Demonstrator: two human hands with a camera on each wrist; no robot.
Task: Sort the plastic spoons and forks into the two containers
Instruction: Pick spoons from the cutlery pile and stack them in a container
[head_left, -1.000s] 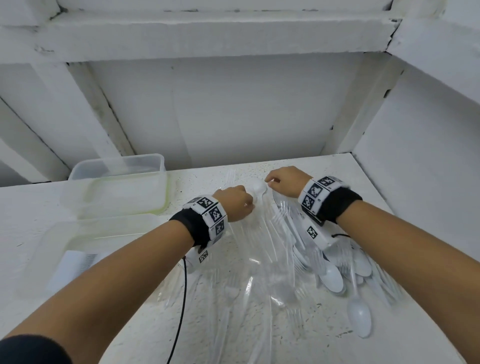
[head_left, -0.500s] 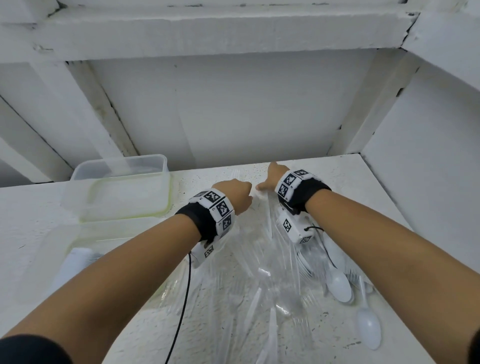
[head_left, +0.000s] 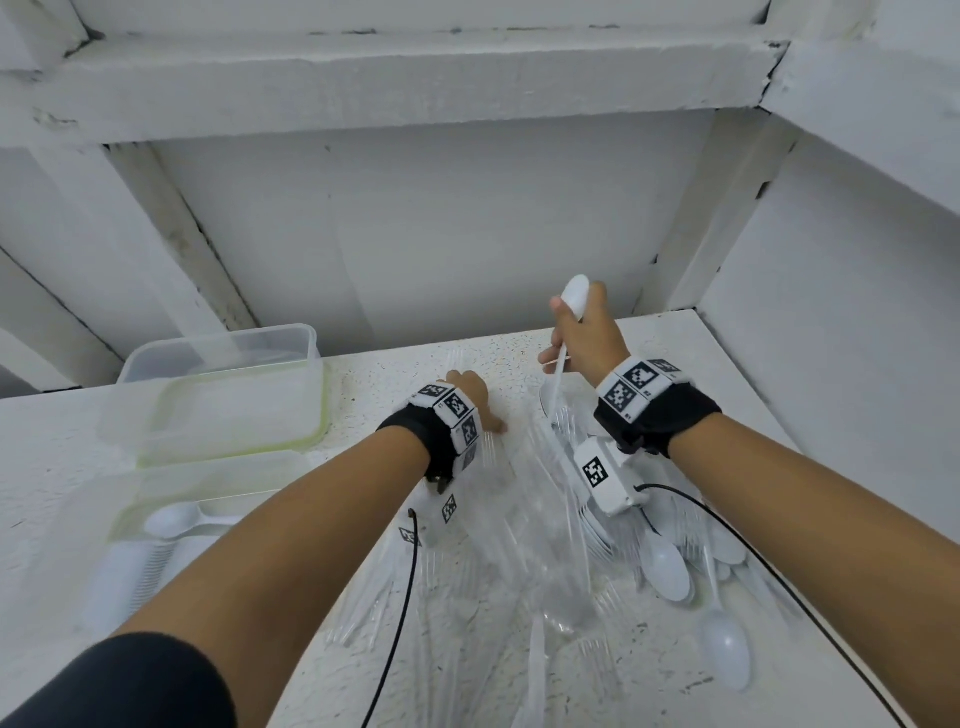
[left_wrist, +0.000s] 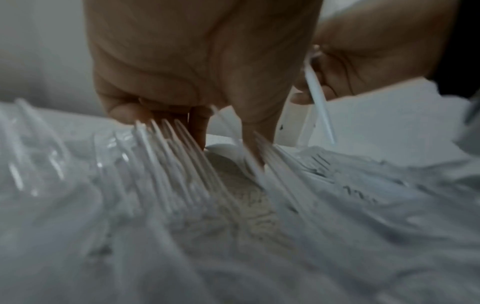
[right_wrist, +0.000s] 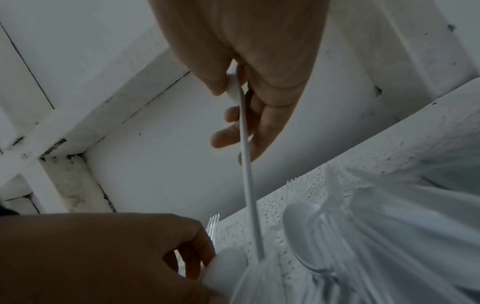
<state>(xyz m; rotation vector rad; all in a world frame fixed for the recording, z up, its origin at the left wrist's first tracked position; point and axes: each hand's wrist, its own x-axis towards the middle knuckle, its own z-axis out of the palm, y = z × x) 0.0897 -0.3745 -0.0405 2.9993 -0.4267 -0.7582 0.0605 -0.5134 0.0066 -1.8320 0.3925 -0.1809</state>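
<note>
- White speckled table (head_left: 363, 649), set in a white-walled alcove
- Far container (head_left: 218, 389), clear w/ green-tinted rim, at table's back left; contents not clear
- Near container (head_left: 156, 499), clear, just in front of the far one; a white spoon lies inside, more cutlery at its near end, blurred
- Cutlery pile (head_left: 545, 571) mid-table to right: clear forks mixed w/ white spoons, partly under clear plastic wrap
- Left hand (head_left: 470, 395) down on the pile's far end; fingers (left_wrist: 197, 125) curled into fork handles, appears to be gripping a bunch, exact hold cannot be confirmed
- Right hand (head_left: 587, 332) raised above the pile's far end, pinching a white spoon (head_left: 575, 299) at the bowl
- Spoon: bowl up, handle hanging down to the pile, tip close beside left hand; outside both containers
</note>
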